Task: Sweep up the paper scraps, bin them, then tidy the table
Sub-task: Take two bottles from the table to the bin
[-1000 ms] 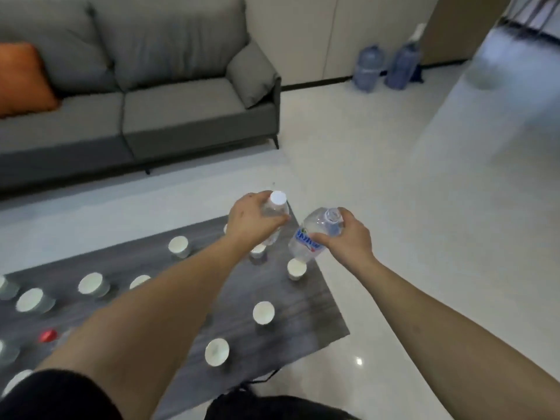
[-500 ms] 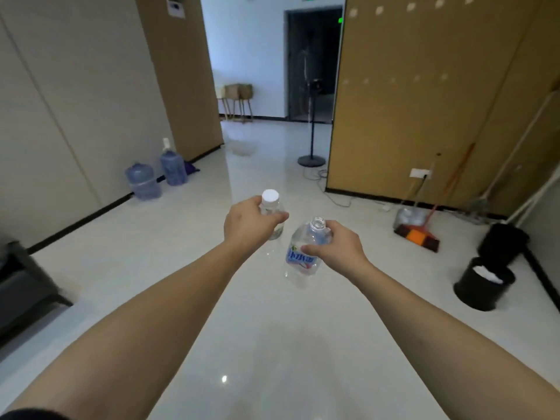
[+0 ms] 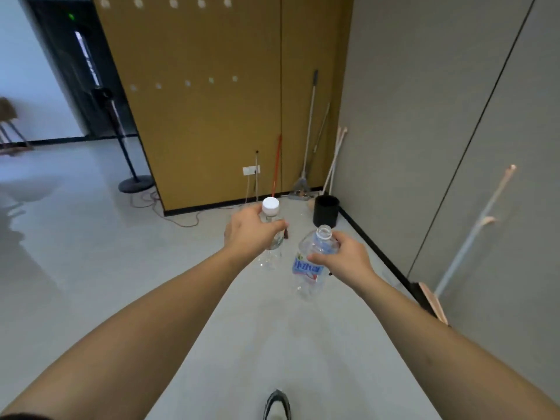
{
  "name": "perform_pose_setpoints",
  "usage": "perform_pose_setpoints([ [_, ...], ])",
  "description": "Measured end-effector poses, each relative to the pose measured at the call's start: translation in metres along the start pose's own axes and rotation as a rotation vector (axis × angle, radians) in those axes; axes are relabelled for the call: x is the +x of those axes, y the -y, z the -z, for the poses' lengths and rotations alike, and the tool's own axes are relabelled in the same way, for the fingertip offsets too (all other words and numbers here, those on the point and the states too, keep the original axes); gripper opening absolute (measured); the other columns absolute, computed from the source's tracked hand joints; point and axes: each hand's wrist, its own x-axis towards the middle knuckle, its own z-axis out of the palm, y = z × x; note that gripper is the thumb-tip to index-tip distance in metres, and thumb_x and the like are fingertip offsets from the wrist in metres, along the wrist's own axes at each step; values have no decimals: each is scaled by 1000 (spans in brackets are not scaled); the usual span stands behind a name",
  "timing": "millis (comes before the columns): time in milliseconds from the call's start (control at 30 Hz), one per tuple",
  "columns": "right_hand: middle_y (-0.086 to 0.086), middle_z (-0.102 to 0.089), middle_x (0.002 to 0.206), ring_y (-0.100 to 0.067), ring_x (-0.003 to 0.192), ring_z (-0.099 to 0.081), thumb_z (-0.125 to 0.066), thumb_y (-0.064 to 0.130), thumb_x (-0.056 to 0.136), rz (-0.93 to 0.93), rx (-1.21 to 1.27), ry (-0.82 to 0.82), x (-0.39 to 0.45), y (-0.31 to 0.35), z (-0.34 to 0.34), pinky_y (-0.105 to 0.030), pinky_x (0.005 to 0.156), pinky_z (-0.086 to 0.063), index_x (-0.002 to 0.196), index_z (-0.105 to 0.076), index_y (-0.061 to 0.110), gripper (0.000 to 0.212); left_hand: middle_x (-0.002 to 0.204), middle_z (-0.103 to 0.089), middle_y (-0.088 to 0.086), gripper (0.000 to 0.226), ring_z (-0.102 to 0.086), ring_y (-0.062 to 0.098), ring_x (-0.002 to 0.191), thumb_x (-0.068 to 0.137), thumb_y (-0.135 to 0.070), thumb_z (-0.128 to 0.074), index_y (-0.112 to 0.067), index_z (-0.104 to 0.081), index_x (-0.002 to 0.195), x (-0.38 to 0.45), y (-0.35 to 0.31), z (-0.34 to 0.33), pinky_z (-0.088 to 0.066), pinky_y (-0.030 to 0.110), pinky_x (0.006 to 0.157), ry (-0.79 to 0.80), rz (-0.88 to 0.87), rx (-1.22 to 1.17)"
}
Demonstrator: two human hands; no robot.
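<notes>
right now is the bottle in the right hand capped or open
Open: the labelled bottle in the right hand shows a bare neck with no cap.

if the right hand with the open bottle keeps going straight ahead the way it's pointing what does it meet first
Most likely the black bin by the wall corner: the right hand, gripping the uncapped bottle, points roughly at it, with bare floor between. Depth is hard to judge.

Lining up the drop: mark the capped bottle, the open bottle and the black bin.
capped bottle [image 3: 270, 205], head view, on its white cap.
open bottle [image 3: 306, 268], head view, on its blue label.
black bin [image 3: 325, 211], head view, on its front wall.
</notes>
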Motion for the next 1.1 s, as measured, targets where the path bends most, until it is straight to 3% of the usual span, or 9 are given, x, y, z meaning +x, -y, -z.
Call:
perform_pose_setpoints([
  [133, 10, -69, 100, -7, 86, -65, -88, 39, 65, -88, -29, -68, 88, -29, 13, -30, 73, -56, 109, -59, 33, 53, 102, -68, -6, 51, -60, 16, 93, 72, -54, -76, -28, -64, 115, 103, -1, -71, -44, 30, 71, 119, 0, -23],
  [267, 10, -62, 96, -13, 88, -64, -89, 36, 65, -207, -34, -92, 173, -46, 20, -33, 76, -55, 101, -49, 36, 54, 94, -61, -7, 51, -54, 16, 87, 73, -53, -76, -25, -62, 113, 200, 3, -131, -42, 30, 70, 215, 59, -11],
  [467, 4, -68, 101, -15, 90, -66, -88, 38, 64, -342, -65, -95, 270, -95, 25, -33, 75, -54, 112, -61, 27, 56, 106, -66, 1, 57, -61, 22, 96, 68, -47, -82, -20, -62, 114, 299, 21, -220, -53, 41, 86, 361, 159, -25],
  [567, 2, -68, 101, -17, 90, -66, -88, 34, 64, -397, -78, -72, 322, -130, 29, -35, 77, -55, 112, -61, 25, 56, 106, -65, 0, 60, -60, 22, 97, 66, -47, -84, -21, -61, 115, 338, 26, -265, -53, 41, 85, 413, 170, 8],
  [733, -2, -71, 103, -18, 92, -67, -88, 32, 68, -420, -15, -24, 423, -190, 31, -36, 83, -55, 113, -63, 19, 54, 109, -65, 0, 65, -59, 21, 98, 64, -45, -86, -21, -60, 119, 407, 35, -343, -53, 39, 84, 439, 177, 96],
  [933, -6, -69, 110, -24, 99, -66, -88, 24, 69, -489, 57, 54, 534, -243, 52, -37, 88, -54, 118, -61, 14, 57, 110, -65, 2, 62, -60, 22, 99, 66, -42, -86, -19, -59, 117, 473, 34, -419, -53, 38, 88, 399, 307, 120],
  [1100, -5, -67, 106, -18, 87, -60, -87, 21, 71, -507, 60, 95, 603, -267, 58, -24, 71, -46, 113, -59, 14, 51, 98, -66, -1, 52, -61, 20, 92, 66, -39, -86, -21, -60, 107, 528, 32, -468, -52, 32, 79, 392, 339, 112],
])
